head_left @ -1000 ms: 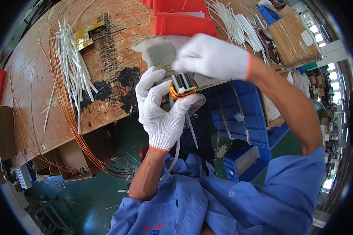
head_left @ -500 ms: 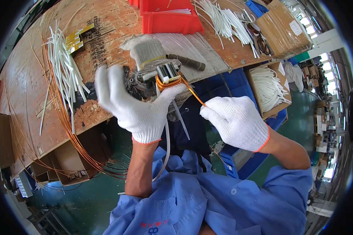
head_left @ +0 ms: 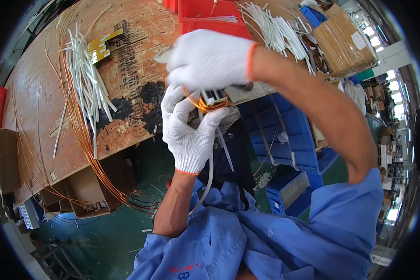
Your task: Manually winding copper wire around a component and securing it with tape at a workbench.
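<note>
A winding of orange-brown copper wire (head_left: 208,107) wraps a small form with black bars and a white piece at the bench edge. My left hand (head_left: 187,128), in a white knitted glove, grips this coil; its thumb lies along the near side and its fingers curl up at the left. My right hand (head_left: 210,58), gloved too and smeared by motion, passes above the coil with the fingers closed. A strand of the wire rises from the coil's left side toward it. The right hand hides the coil's far side. A white strip (head_left: 226,149) hangs below the coil.
White sleeves (head_left: 84,77) and yellow pieces (head_left: 99,49) lie on the worn wooden bench (head_left: 37,107) at the left, beside loose copper wires (head_left: 91,156). Red bins (head_left: 214,25), more white tubes (head_left: 277,35) and a cardboard box (head_left: 345,39) stand at the back. A blue crate (head_left: 284,126) is on the right.
My right hand has swung from the right of the coil up and over it to the far left side, carrying the wire around. My left fingers, spread before, now curl in near the coil.
</note>
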{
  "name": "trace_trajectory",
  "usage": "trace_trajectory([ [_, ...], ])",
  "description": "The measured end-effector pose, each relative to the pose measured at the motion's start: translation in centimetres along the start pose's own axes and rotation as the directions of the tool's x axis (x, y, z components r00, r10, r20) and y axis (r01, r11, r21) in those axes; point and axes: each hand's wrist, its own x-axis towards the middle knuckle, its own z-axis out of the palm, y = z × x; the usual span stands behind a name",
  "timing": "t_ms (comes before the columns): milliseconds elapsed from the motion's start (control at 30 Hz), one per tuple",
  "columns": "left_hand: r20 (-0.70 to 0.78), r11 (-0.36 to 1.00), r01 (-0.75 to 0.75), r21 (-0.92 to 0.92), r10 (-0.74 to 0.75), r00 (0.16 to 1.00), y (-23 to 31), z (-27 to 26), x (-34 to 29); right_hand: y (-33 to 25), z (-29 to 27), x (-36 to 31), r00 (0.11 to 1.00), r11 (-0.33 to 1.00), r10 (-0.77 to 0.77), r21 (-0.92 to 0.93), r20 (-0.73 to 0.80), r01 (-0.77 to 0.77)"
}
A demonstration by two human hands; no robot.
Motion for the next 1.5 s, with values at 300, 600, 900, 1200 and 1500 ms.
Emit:
trace_trajectory([
  [300, 0.059, 0.973, -0.218, -0.076, 0.222, 0.973, -1.4, 0.1, 0.5, -16.6, -0.9, -11.0, 0.861, 0.846, 0.508, 0.164, 0.035, -0.506],
  [600, -0.075, 0.999, 0.037, -0.024, -0.039, 0.996, -0.6, 0.7, -1.0, -1.4, -1.0, 2.8, 0.957, 0.973, 0.226, 0.004, 0.182, -0.231],
  [900, 0.028, 0.977, -0.212, -0.034, 0.213, 0.977, -1.8, 0.1, -0.4, -15.3, 0.3, -12.2, 0.841, 0.831, 0.541, 0.163, -0.014, -0.532],
  [1200, -0.07, 0.986, 0.136, -0.097, -0.143, 0.987, -1.2, 1.5, -2.4, -7.2, -4.7, 4.2, 0.808, 0.875, 0.437, 0.023, 0.395, -0.484],
  [1500, 0.02, 0.995, -0.101, -0.002, 0.101, 0.995, -0.7, 0.2, -0.8, -14.6, 1.4, -13.2, 0.826, 0.801, 0.562, 0.229, 0.032, -0.554],
])
